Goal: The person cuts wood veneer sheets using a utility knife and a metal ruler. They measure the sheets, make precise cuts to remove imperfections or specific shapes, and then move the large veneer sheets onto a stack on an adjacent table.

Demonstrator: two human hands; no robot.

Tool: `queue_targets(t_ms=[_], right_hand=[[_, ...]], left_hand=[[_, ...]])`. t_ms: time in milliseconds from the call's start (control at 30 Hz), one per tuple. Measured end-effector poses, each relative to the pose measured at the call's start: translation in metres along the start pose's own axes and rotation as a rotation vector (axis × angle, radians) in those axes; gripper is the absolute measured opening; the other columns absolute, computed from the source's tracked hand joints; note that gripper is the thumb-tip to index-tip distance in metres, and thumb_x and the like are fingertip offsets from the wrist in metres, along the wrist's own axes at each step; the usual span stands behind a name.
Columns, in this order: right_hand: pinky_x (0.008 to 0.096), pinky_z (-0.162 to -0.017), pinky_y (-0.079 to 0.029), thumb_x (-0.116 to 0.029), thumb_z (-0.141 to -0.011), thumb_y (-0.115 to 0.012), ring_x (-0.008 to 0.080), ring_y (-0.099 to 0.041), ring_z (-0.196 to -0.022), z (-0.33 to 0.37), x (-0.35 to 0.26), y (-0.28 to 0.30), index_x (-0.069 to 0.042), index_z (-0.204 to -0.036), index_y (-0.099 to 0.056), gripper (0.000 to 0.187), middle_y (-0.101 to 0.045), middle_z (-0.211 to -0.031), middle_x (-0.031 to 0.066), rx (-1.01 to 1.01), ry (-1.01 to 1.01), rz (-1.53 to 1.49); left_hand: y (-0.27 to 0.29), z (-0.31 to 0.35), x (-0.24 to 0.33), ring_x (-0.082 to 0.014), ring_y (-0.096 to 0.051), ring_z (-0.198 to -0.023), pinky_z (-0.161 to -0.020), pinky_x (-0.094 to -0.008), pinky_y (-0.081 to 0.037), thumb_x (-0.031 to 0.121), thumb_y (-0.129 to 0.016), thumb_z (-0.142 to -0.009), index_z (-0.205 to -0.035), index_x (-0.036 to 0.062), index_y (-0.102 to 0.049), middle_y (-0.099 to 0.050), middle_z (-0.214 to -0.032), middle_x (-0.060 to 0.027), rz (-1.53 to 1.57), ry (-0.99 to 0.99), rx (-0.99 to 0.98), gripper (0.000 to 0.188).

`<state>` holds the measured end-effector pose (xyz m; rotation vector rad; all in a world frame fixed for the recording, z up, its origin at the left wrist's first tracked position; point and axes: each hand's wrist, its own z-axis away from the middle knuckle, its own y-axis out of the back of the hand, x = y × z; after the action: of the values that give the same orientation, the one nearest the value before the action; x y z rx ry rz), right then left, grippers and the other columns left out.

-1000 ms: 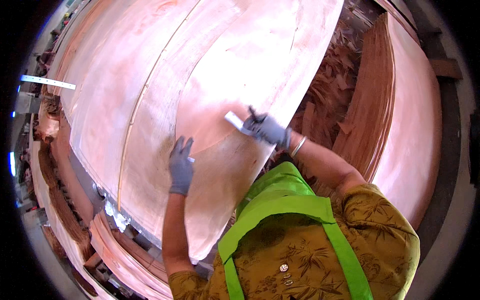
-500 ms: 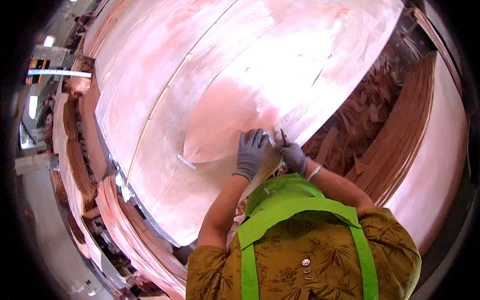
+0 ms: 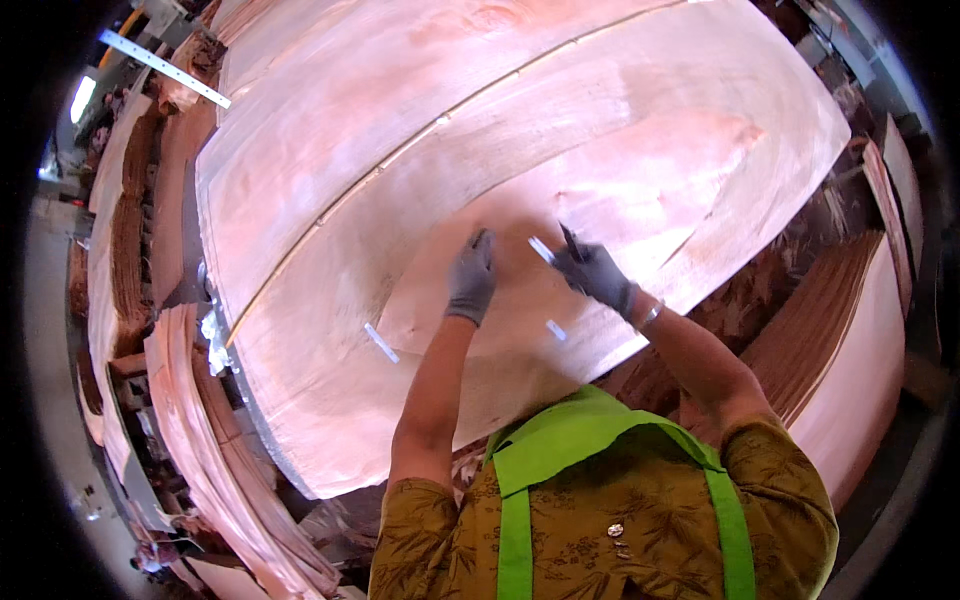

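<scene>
A large, pale pinkish wood veneer sheet (image 3: pixel 330 420) lies before me, with a smoother oval area of veneer in it. My left hand (image 3: pixel 472 278), in a grey glove, is over this area with its fingers drawn together; whatever they may hold is hidden. In my grey-gloved right hand (image 3: pixel 598 276) is a slim dark tool (image 3: pixel 570 241), its exact kind unclear. A short white tape strip (image 3: pixel 541 250) sticks out beside those fingers. Two more pieces lie on the veneer: one tape piece (image 3: pixel 381 343) left of my left forearm, another tape piece (image 3: pixel 556 330) between my arms.
A thin pale strip (image 3: pixel 380 166) crosses the sheet diagonally. Stacked veneer (image 3: pixel 820 340) stands at the right, with loose scraps beside it. More veneer stacks (image 3: pixel 185 400) line the left edge. A white perforated bar (image 3: pixel 165 68) juts in at the upper left.
Both hands have moved away from the sheet's near edge and farther apart. A tape piece now shows uncovered between my arms, and another strip appears at my right hand. The view has shifted.
</scene>
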<state>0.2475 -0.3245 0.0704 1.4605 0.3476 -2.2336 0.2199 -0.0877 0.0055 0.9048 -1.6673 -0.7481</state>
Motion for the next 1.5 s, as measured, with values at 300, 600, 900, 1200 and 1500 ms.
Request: queue_targets(t_ms=[300,600,900,1200,1500], right_hand=[[0.0280,-0.044,-0.041,-0.023,-0.081,-0.066,0.0078,-0.050,-0.054,-0.187,-0.012,-0.008,-0.008,-0.105,-0.061,0.029,-0.060,-0.067,0.0010,0.038,-0.115,0.142],[0.0260,-0.042,-0.038,-0.015,-0.080,-0.064,0.0107,-0.048,-0.047,-0.119,0.001,-0.026,-0.004,-0.084,-0.065,0.011,-0.055,-0.061,0.0006,0.120,-0.161,-0.135],[0.0245,-0.042,-0.039,-0.017,-0.084,-0.064,0.0092,-0.049,-0.047,-0.141,-0.002,0.165,-0.004,-0.082,-0.067,0.013,-0.059,-0.064,0.0009,0.363,0.026,0.008],[0.0286,-0.056,-0.037,-0.018,-0.081,-0.063,0.0150,-0.045,-0.066,-0.173,-0.053,0.273,-0.005,-0.101,-0.057,0.024,-0.051,-0.080,0.0035,0.084,0.047,0.287],[0.0290,-0.059,-0.046,-0.023,-0.083,-0.062,0.0187,-0.058,-0.072,-0.154,-0.005,0.262,-0.009,-0.102,-0.061,0.024,-0.062,-0.081,0.0065,0.253,-0.216,-0.123]], left_hand=[[-0.011,-0.081,-0.017,-0.0321,-0.062,-0.087,-0.071,-0.0455,-0.050,0.009,-0.050,-0.082,-0.128,0.0164,-0.047,-0.048,-0.133,-0.0063,-0.333,-0.028,-0.127,0.047],[-0.037,-0.087,-0.021,-0.0285,-0.060,-0.092,-0.066,-0.0442,-0.049,0.011,-0.055,-0.080,-0.124,0.0237,-0.051,-0.045,-0.135,-0.0029,-0.486,-0.036,-0.183,0.047],[-0.039,-0.136,0.030,-0.0250,-0.056,-0.100,-0.073,-0.0396,-0.048,0.007,-0.056,-0.074,-0.122,0.0186,-0.054,-0.048,-0.133,-0.0034,-0.526,-0.014,-0.254,0.049],[-0.189,-0.245,0.148,-0.0251,-0.045,-0.119,-0.076,-0.0399,-0.048,0.012,-0.052,-0.079,-0.130,0.0144,-0.045,-0.044,-0.135,-0.0043,-0.417,-0.258,-0.065,0.051],[-0.213,-0.250,0.148,-0.0300,-0.044,-0.120,-0.077,-0.0472,-0.047,0.026,-0.057,-0.080,-0.130,0.0245,-0.044,-0.044,-0.134,-0.0062,-0.556,-0.271,-0.248,0.052]])
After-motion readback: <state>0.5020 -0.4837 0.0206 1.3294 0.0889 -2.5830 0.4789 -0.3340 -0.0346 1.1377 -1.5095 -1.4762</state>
